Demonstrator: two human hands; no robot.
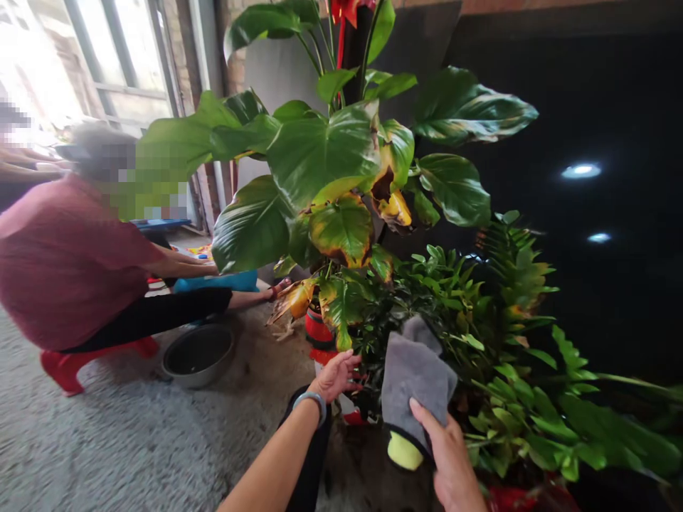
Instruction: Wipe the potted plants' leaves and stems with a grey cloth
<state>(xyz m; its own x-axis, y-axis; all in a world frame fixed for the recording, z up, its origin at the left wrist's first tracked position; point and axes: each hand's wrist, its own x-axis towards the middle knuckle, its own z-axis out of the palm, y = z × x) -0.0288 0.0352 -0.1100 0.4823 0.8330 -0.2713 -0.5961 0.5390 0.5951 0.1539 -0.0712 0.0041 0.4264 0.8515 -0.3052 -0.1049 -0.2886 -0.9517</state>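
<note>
A broad-leaved plant (323, 153), some lower leaves browned, stood near the far edge of the floor (122, 448), beside bushy low foliage (442, 299). A grey cloth (410, 373) was held up before the greenery, its lower edge pinched beneath the thumb of a person's right hand (445, 444). The left hand (336, 375), fingers loosely spread, reached below a drooping leaf (341, 306); contact was unclear. A rough brush could tear the seemingly brittle margins; a slack pinch could drop the cloth.

Cloth (415, 375) was coloured grey, edged in black, with yellow-green shown | leaves (325, 146) were coloured green, some blotched yellow and brown | bracelet (319, 400) was tinted pale blue-grey | stool (72, 370) was coloured red
</note>
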